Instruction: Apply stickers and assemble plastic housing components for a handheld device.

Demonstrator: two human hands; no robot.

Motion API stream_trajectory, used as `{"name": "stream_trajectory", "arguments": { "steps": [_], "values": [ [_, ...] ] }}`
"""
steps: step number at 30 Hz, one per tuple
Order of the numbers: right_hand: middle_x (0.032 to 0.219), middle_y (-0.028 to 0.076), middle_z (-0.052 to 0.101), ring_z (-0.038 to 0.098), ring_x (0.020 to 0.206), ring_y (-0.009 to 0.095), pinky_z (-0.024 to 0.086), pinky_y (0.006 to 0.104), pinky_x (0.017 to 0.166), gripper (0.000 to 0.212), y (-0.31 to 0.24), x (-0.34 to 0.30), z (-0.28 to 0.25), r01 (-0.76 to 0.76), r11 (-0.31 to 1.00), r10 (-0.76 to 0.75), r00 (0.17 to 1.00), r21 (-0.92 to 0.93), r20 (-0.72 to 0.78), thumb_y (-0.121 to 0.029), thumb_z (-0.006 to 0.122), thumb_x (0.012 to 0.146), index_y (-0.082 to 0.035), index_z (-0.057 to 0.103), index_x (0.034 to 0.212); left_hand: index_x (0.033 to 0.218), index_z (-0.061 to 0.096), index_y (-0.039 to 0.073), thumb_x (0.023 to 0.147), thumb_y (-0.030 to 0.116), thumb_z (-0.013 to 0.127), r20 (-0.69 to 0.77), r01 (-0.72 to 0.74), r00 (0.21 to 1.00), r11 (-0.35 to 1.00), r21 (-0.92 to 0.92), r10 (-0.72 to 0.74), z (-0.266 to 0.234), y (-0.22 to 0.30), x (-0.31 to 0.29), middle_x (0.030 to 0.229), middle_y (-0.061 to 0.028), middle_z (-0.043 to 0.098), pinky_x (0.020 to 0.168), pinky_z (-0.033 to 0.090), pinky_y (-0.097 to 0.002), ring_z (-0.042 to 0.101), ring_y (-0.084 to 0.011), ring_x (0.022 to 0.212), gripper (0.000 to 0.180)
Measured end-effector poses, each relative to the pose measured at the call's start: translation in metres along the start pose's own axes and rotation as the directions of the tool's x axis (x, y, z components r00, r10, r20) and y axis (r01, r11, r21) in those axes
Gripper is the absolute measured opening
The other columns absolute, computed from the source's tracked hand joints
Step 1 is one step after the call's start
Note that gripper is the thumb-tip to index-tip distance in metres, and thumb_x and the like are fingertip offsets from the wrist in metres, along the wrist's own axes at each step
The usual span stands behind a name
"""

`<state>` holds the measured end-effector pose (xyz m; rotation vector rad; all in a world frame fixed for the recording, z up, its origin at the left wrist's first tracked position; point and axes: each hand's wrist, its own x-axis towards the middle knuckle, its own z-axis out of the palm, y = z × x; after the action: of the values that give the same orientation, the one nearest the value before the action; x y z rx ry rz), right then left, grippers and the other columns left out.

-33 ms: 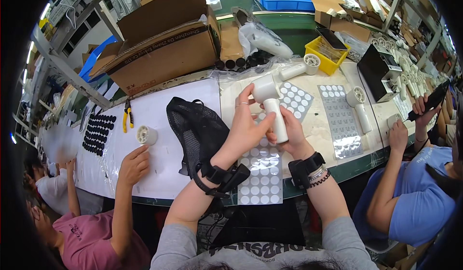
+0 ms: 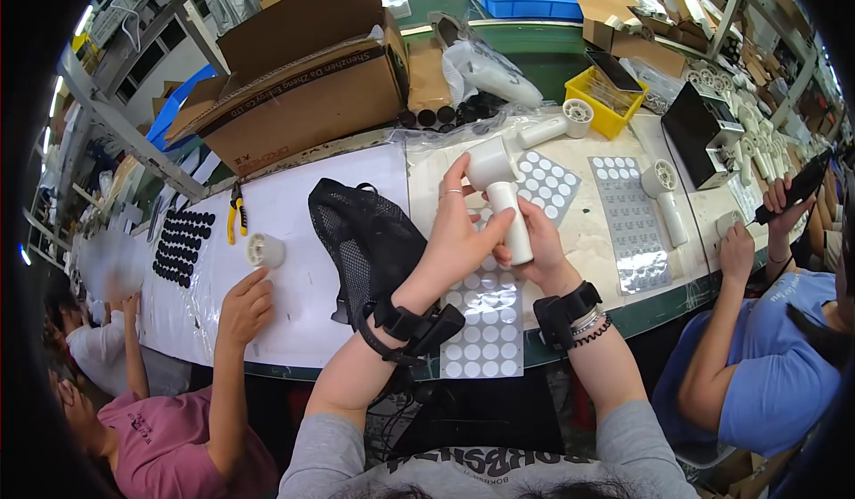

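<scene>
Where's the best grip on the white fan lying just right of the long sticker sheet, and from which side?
I'd take the fan by its handle, coming from the near side, probably with the right hand once that's free: the handle is slim, straight and points to that side, while the wider, spoked head lies at the far end.

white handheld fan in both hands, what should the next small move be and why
Perhaps roll the white handheld fan slightly to check its underside: the left hand touches its head, the right hand grips its handle, and that side is hidden from view.
</scene>
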<state>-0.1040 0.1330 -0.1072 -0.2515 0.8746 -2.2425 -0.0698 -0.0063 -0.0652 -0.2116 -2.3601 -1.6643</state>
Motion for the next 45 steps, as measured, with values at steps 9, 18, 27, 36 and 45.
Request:
{"name": "stream_trajectory", "arguments": {
  "steps": [9,18,27,36,45],
  "values": [
    [0.077,0.01,0.054,0.048,0.045,0.015,0.041,0.025,0.041,0.05,-0.002,-0.003,0.001,-0.015,0.999,0.013,0.999,0.051,0.045,-0.035,0.024,0.092,0.0,0.039,0.125,0.14,-0.005,0.01,0.073,0.009,0.07,0.079,0.129,0.991,0.951,-0.282,-0.111,0.002,-0.001,0.001,0.133,-0.028,0.027,0.08,0.053,-0.0373,0.052,-0.0325,0.107,0.1],
    [0.073,0.009,0.053,0.048,0.043,0.016,0.041,0.0247,0.038,0.052,-0.001,-0.005,0.002,-0.053,0.986,0.028,0.988,0.159,0.152,-0.037,0.024,0.093,0.001,0.038,0.125,0.14,-0.004,0.006,0.069,0.01,0.071,0.036,0.035,0.999,0.975,-0.22,-0.028,0.004,-0.004,-0.007,0.128,-0.026,0.033,0.082,0.049,-0.0365,0.055,-0.0271,0.102,0.104],
    [0.074,0.009,0.051,0.047,0.041,0.016,0.04,0.0247,0.034,0.051,0.002,-0.005,0.001,-0.068,0.984,0.03,0.975,0.166,0.222,-0.04,0.025,0.093,0.001,0.041,0.119,0.141,-0.005,0.009,0.067,0.009,0.072,0.015,0.021,1.0,0.978,-0.21,-0.018,0.006,-0.001,-0.01,0.127,-0.024,0.034,0.084,0.047,-0.0363,0.056,-0.0254,0.099,0.106],
    [0.071,0.007,0.053,0.048,0.044,0.013,0.04,0.0232,0.039,0.045,0.003,-0.005,0.003,0.06,0.998,-0.06,0.985,0.002,0.162,-0.04,0.029,0.093,-0.002,0.045,0.11,0.141,-0.008,0.008,0.069,0.007,0.066,0.054,-0.03,0.997,0.952,-0.304,0.049,0.009,-0.008,-0.012,0.127,-0.0221,0.036,0.084,0.047,-0.0365,0.052,-0.0253,0.103,0.103],
    [0.075,0.007,0.055,0.052,0.056,0.012,0.043,0.0232,0.049,0.035,0.006,-0.004,0.003,0.133,0.987,-0.137,0.99,-0.094,-0.038,-0.035,0.04,0.093,-0.004,0.044,0.108,0.14,0.003,0.001,0.085,0.01,0.045,0.261,0.263,0.955,0.803,-0.535,-0.14,0.007,-0.013,-0.01,0.123,-0.0191,0.039,0.063,0.049,-0.0247,0.057,-0.0149,0.08,0.07]
  ]
}}
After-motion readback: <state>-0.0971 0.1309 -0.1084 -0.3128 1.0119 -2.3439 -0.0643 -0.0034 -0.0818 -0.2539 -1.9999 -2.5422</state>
